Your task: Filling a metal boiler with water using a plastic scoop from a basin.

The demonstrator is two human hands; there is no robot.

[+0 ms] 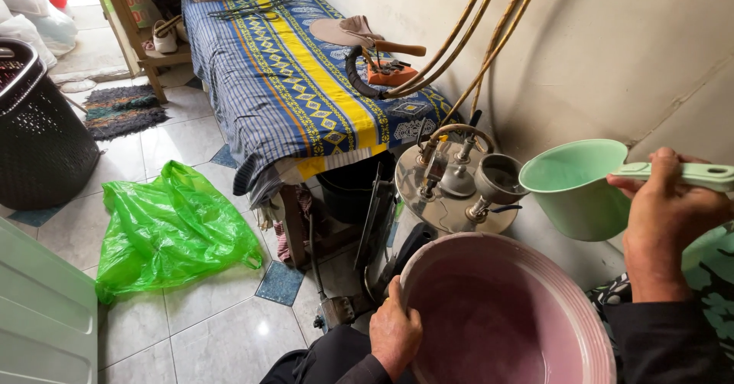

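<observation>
mint-green dipper [573,189], pink basin [505,315], green plastic bag [172,231], blue-yellow patterned cloth [298,86], black basket [38,131].

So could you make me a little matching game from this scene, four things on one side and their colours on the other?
Things:
1. dipper in the right hand
2. basin gripped by the left hand
3. plastic bag on the floor
4. laundry basket

Colours:
A. black
B. pink
C. bright green
D. pale mint green

Pairs: 1-D, 2-B, 3-C, 4-A

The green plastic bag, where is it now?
The green plastic bag lies on the tiled floor at left, beside the cloth-covered table.
</observation>
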